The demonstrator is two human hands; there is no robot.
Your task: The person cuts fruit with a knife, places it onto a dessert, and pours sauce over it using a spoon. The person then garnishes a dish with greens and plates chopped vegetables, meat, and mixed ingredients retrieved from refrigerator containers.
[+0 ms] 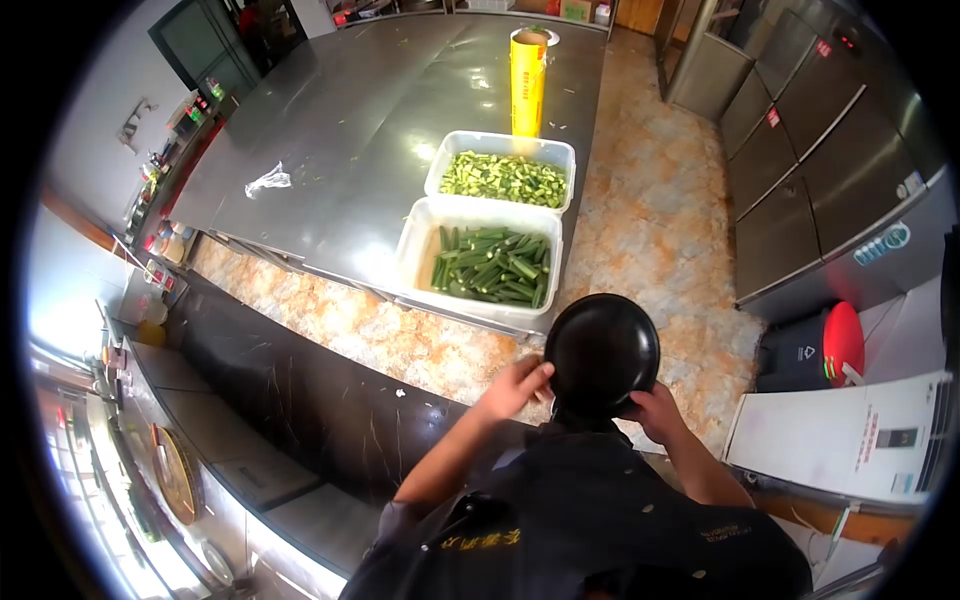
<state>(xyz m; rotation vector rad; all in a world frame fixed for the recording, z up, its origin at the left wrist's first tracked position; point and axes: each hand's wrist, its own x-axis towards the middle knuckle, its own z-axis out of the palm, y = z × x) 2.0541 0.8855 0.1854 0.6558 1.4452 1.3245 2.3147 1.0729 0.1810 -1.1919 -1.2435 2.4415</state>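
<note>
A glossy black round plate (pixel 603 352) is held up in front of my chest, its face turned towards the camera. My right hand (pixel 655 412) grips its lower right rim, with some fingers hidden behind it. At the left rim is my left hand (pixel 519 386), its fingers curled and the fingertips against the edge. Beyond the plate, a clear plastic tub (pixel 412 255) of whole green cucumber-like vegetables (pixel 492 265) stands at the steel table's near corner. Behind it, a second tub (pixel 436 165) holds chopped green pieces (pixel 500 180).
A yellow cling-film roll (pixel 527 85) stands upright on the steel table (pixel 350 150), and crumpled clear plastic (pixel 268 181) lies to its left. A dark counter (pixel 330 400) runs along my left. Steel refrigerators (pixel 800 150) and a red-lidded bin (pixel 842 345) are on the right.
</note>
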